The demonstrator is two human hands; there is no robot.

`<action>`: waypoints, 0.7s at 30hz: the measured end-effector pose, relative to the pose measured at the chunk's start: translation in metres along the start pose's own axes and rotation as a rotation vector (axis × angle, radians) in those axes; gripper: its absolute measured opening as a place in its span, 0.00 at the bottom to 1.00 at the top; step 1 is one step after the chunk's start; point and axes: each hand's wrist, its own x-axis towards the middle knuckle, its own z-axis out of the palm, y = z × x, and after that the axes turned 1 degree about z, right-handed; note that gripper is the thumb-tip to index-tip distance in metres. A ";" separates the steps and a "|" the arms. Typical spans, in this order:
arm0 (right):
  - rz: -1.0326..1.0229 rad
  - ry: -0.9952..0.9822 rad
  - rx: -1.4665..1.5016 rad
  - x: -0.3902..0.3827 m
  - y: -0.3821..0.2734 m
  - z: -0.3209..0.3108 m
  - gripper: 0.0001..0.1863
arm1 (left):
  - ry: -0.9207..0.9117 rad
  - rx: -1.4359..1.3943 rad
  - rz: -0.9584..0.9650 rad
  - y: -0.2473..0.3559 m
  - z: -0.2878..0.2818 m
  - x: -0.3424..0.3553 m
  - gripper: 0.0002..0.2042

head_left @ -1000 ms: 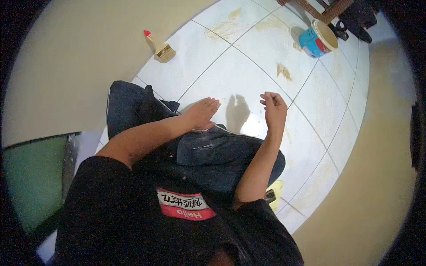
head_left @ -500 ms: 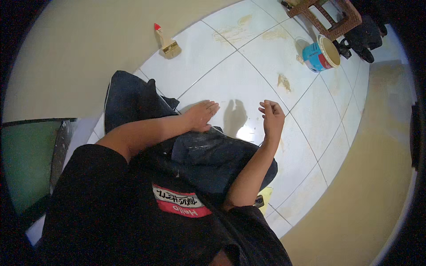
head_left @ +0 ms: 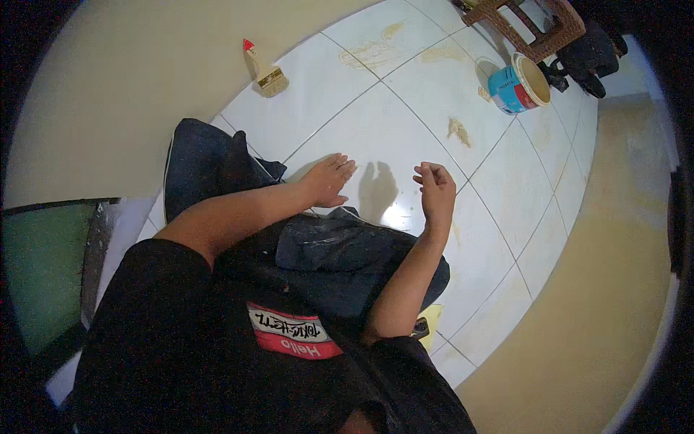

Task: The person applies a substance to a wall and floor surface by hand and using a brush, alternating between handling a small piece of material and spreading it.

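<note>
My left hand (head_left: 330, 181) is held palm down over the white tiled floor (head_left: 405, 137), just beyond my bent leg in dark trousers (head_left: 347, 242). Its fingers are stretched out and it holds nothing. To the right, my right hand (head_left: 437, 192) is raised above the tiles with loosely bent fingers, a little apart; I see nothing in them. A hand-shaped shadow lies on the floor between the two. A paintbrush (head_left: 269, 74) with a pale, red-tipped handle leans at the wall's foot, far left, away from both hands.
A blue paint bucket (head_left: 512, 88) with a pale rim stands at the far right, near a brown woven-look stool (head_left: 531, 32) and dark items. Tan smears (head_left: 459, 132) mark several tiles. A beige wall (head_left: 159, 79) borders the left. Something yellow (head_left: 432, 318) shows beside my right elbow.
The whole view has shifted slightly. My left fingers are spread a little more, with the thumb further apart. My right hand has turned slightly, its fingers still bent.
</note>
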 end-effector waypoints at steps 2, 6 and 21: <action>0.008 -0.003 -0.003 -0.004 0.001 0.003 0.17 | 0.016 0.039 0.002 -0.003 -0.002 0.010 0.40; 0.007 -0.024 -0.016 -0.001 0.003 0.009 0.18 | 0.027 0.115 -0.055 -0.006 -0.005 0.016 0.40; 0.031 -0.001 -0.044 0.001 0.001 0.008 0.17 | 0.022 -0.009 -0.136 0.005 0.008 0.011 0.35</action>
